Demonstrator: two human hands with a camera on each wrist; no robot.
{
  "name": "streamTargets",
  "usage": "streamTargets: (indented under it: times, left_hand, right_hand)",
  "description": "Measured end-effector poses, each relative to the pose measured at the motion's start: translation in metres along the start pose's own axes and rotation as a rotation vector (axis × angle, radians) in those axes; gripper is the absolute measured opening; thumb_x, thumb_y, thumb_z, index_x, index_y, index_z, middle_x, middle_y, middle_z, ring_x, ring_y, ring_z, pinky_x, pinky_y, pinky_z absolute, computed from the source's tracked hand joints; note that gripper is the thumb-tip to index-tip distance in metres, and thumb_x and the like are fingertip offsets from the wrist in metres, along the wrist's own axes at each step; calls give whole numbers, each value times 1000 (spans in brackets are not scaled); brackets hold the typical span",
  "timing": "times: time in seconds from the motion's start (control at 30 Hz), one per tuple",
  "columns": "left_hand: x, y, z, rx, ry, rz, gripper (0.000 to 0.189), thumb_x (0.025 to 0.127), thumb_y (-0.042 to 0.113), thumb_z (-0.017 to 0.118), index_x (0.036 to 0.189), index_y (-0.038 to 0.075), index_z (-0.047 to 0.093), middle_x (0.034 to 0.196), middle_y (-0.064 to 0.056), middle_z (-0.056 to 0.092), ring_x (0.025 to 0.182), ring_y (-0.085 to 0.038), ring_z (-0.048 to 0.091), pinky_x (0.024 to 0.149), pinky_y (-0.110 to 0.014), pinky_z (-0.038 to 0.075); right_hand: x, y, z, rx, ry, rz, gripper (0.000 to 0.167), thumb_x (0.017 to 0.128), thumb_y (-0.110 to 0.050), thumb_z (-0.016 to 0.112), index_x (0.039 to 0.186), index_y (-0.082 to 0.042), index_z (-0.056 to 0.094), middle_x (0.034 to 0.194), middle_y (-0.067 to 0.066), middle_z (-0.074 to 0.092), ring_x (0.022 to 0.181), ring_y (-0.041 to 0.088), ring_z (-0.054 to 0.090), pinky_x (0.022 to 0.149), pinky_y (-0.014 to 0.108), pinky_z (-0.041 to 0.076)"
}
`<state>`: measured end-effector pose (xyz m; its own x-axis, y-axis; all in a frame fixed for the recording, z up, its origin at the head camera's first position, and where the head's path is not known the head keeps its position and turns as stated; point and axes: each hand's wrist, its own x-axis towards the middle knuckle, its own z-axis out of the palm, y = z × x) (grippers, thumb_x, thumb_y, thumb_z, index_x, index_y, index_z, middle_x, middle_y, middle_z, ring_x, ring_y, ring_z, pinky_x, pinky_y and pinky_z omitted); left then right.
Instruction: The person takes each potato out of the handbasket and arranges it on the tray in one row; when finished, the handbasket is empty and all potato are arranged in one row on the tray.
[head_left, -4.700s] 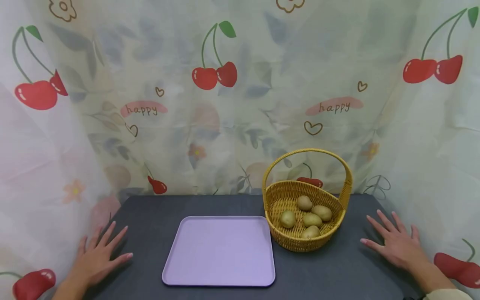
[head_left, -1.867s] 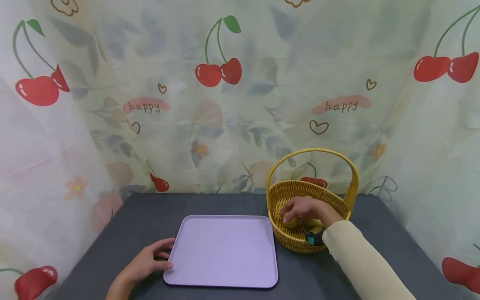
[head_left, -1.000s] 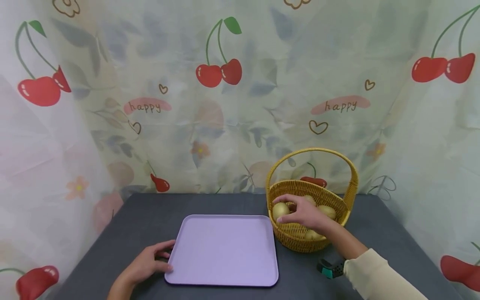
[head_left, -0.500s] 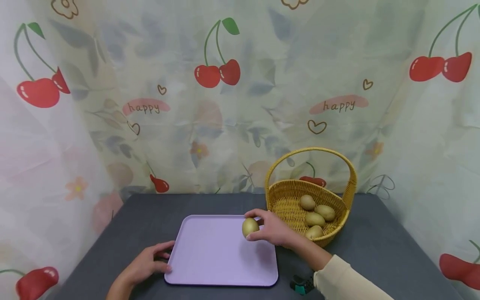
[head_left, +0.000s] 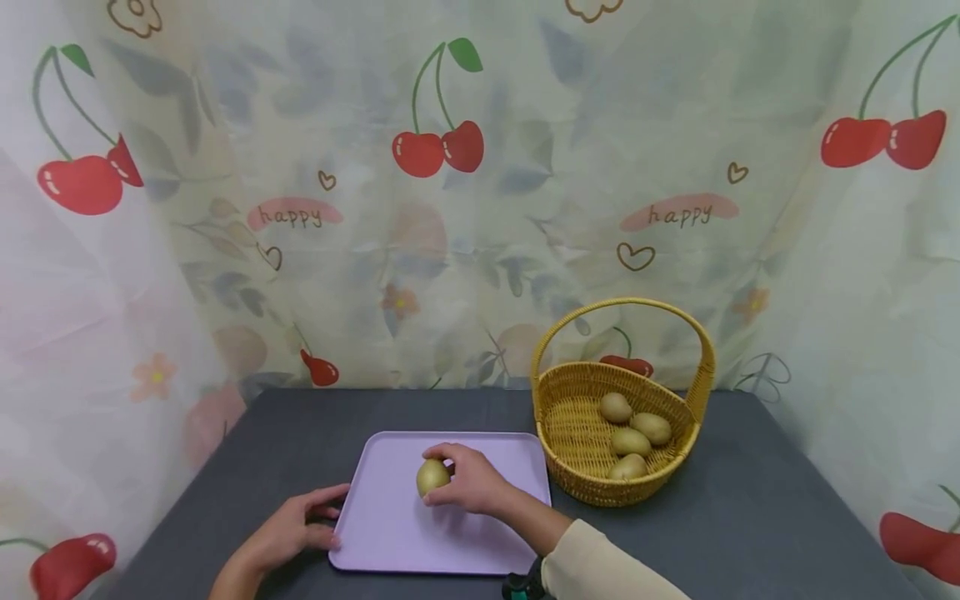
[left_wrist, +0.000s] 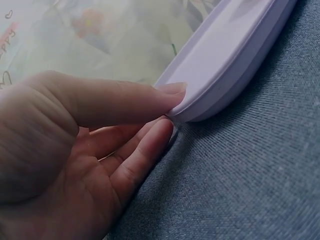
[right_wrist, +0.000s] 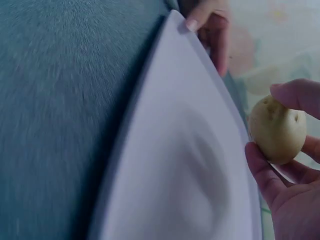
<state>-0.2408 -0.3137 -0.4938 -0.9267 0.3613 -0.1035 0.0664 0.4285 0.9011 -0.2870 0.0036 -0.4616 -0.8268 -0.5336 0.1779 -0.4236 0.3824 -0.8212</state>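
Note:
My right hand (head_left: 472, 482) grips a potato (head_left: 431, 479) between thumb and fingers, over the middle of the lilac tray (head_left: 397, 533). In the right wrist view, dents show in the skin of the potato (right_wrist: 277, 131), and the hand's shadow falls on the tray (right_wrist: 165, 100). At the tray's left edge, my left hand (head_left: 288, 531) holds the rim. Seen from the left wrist, the thumb (left_wrist: 125, 102) lies on top of the tray's corner (left_wrist: 200, 95) with the fingers against its outer side.
A wicker basket (head_left: 573, 487) with a tall handle stands to the tray's right, several potatoes (head_left: 630, 442) lying in its right half. Dark grey cloth (head_left: 712, 517) covers the table. A cherry-print curtain (head_left: 480, 250) hangs behind and at both sides.
My right hand has taken a potato from the left of the basket and carried it left over the tray. My left hand has come in from the side to the tray's left rim.

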Motion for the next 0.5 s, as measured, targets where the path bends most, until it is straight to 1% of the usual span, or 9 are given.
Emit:
streamTargets:
  times: [0.1, 0.33, 0.4, 0.5]
  left_hand:
    - [0, 0, 0, -40, -18, 0, 74, 79, 4, 77, 141, -12, 40, 120, -22, 57, 101, -28, 57, 79, -28, 51]
    - [0, 0, -1, -88, -68, 49, 73, 80, 0, 73, 141, -15, 35, 126, -27, 53, 108, -34, 55, 82, -26, 50]
    - [-1, 0, -1, -96, -86, 55, 75, 80, -1, 73, 142, -15, 34, 127, -28, 52, 110, -35, 55, 83, -27, 50]
    - [-3, 0, -1, -110, -111, 46, 77, 80, -1, 73, 143, -15, 31, 129, -28, 51, 112, -35, 54, 85, -28, 50]
  right_hand:
    - [5, -1, 16, -15, 22, -5, 57, 67, -10, 85, 120, -2, 65, 109, 2, 65, 88, 13, 61, 76, 24, 47]
    - [10, -4, 47, -54, 21, -2, 53, 65, -12, 87, 115, -6, 68, 94, -7, 65, 80, 3, 56, 73, 20, 45]
    - [10, -6, 55, -52, 18, -10, 53, 66, -12, 87, 114, -7, 68, 93, -7, 64, 80, 2, 55, 73, 19, 44]
    - [11, -10, 66, -48, 20, -22, 53, 66, -14, 87, 115, -7, 68, 94, -8, 65, 80, 1, 55, 74, 19, 44]
